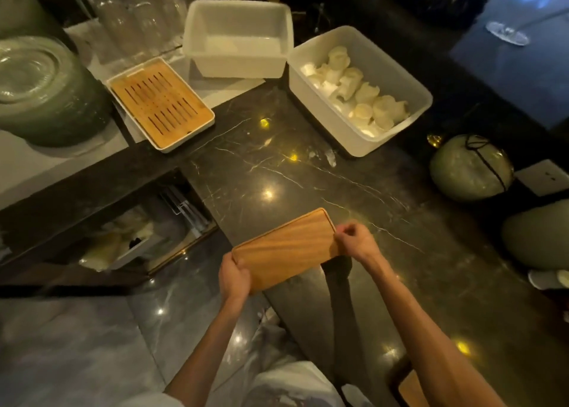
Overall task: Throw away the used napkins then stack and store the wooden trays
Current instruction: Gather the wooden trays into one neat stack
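While I hold the wooden tray (pixel 286 246) at the near counter (pixel 277 166) edge, my left hand (pixel 235 276) grips its left end | right hand (pixel 354 240) pinches its right end | napkins (pixel 354 95) lie in far-right bin (pixel 369 146)

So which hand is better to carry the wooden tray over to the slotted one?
Probably the left hand: it wraps one end of the wooden tray, nearer the slotted tray. The right hand only pinches the other end.

second tray (pixel 412 389) cut off below, drawer contents (pixel 123 240) blurred
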### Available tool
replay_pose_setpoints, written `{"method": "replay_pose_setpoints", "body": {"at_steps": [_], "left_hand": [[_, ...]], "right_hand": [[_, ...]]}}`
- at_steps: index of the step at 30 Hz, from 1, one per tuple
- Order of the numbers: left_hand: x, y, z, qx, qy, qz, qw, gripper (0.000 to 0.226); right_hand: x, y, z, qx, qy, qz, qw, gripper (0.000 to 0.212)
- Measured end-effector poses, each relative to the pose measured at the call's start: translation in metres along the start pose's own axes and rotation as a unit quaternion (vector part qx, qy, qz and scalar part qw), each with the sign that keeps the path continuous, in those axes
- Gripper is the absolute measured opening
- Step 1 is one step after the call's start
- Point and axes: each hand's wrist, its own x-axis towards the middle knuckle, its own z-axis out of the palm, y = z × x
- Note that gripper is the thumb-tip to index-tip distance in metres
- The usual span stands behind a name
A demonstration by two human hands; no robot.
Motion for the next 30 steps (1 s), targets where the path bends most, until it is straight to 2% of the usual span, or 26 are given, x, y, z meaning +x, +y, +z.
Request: {"method": "replay_pose_setpoints", "body": {"at_steps": [3,7,11,15,18,23,26,30], "left_hand": [[-0.015,0.014,0.005,0.029,-0.031,0.051,0.998,0.040],[-0.080,0.032,0.054,0.044,-0.137,0.163,0.976,0.038],[-0.164,0.030,0.128,0.111,-0.255,0.214,0.936,0.035],[-0.236,0.018,0.177,0.183,-0.329,0.270,0.886,0.038],[-0.263,0.010,0.195,0.214,-0.359,0.299,0.858,0.039],[-0.273,0.002,0.201,0.261,-0.383,0.315,0.828,0.040],[-0.269,0.003,0.196,0.273,-0.368,0.322,0.828,0.037],[-0.268,0.004,0.186,0.281,-0.386,0.334,0.812,0.027]], "right_hand": [[-0.050,0.054,-0.027,0.112,0.033,-0.004,0.993,0.019],[-0.133,0.172,-0.069,0.213,0.115,0.037,0.970,0.019],[-0.204,0.297,-0.087,0.263,0.193,0.123,0.937,0.018],[-0.262,0.379,-0.085,0.350,0.265,0.186,0.879,0.013],[-0.293,0.409,-0.076,0.395,0.300,0.206,0.844,0.010],[-0.310,0.426,-0.059,0.412,0.316,0.205,0.830,0.015],[-0.306,0.424,-0.053,0.409,0.314,0.195,0.835,0.019],[-0.292,0.419,-0.051,0.386,0.309,0.189,0.849,0.031]]}}
